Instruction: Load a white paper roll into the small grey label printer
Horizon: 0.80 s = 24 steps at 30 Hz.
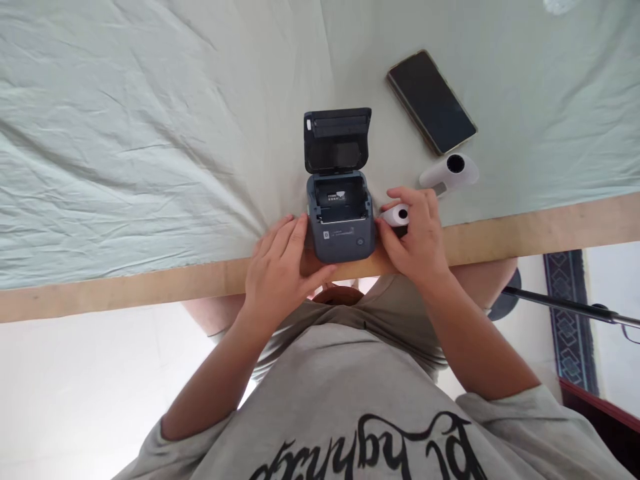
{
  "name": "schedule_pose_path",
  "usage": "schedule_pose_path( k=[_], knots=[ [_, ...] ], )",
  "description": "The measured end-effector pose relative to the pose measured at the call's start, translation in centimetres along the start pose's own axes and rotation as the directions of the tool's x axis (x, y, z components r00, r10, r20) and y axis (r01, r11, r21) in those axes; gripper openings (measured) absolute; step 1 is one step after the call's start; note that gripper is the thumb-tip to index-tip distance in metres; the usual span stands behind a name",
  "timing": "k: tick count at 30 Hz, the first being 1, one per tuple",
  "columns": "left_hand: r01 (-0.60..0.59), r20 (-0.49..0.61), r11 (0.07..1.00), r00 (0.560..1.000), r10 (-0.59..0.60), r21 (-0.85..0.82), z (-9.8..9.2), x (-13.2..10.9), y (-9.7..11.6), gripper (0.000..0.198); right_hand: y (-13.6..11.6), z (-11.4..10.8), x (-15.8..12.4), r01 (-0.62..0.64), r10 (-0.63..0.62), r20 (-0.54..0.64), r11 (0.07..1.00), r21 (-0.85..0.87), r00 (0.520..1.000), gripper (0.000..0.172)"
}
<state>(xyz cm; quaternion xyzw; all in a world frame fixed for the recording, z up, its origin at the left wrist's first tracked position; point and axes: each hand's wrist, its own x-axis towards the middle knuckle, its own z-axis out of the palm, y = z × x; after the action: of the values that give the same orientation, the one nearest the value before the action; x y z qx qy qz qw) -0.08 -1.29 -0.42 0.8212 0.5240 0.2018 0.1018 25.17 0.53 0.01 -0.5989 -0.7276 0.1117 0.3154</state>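
A dark blue-grey label printer (344,243) stands at the table's front edge, its black lid (337,141) raised and its compartment exposed. My left hand (277,270) lies beside the printer's left side, fingers extended and the thumb below its front corner. In my right hand (416,233), at the printer's right side, is a small white roll (395,215) with a dark round core, between thumb and fingers. A larger white roll (453,171) with a black core lies just beyond that hand.
A phone (433,101) with a dark screen lies at the back right on the pale green cloth (240,80). The wooden table edge (165,288) runs across in front of my body. A clear object (559,5) shows at the top right.
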Motion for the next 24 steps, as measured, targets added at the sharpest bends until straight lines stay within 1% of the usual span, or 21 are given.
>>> schedule_pose_path(
  k=[2,5,11,15,24],
  knots=[
    [-0.021,-0.012,1.000,1.000,0.021,-0.001,-0.1,0.0,0.0,0.070,0.1,0.1,-0.1,0.022,-0.022,-0.006,1.000,0.022,1.000,0.037],
    [-0.030,-0.028,0.999,0.999,0.031,0.013,-0.2,0.2,0.2,0.064,0.1,0.2,-0.1,0.046,-0.046,-0.013,0.998,0.032,0.999,0.040],
    [0.032,-0.029,0.999,0.999,-0.032,-0.011,-0.1,0.4,0.9,0.063,0.4,0.3,0.2,0.091,-0.090,-0.036,0.995,0.030,0.995,0.044],
    [0.034,-0.037,0.999,0.999,-0.034,-0.012,-0.1,0.4,1.0,0.062,0.5,0.3,0.2,0.102,-0.101,-0.036,0.994,0.027,0.994,0.044],
    [-0.018,-0.082,1.000,0.996,0.017,-0.006,0.2,0.4,0.5,0.059,0.5,0.3,0.2,0.056,-0.056,-0.016,0.998,0.038,0.998,0.043]
  ],
)
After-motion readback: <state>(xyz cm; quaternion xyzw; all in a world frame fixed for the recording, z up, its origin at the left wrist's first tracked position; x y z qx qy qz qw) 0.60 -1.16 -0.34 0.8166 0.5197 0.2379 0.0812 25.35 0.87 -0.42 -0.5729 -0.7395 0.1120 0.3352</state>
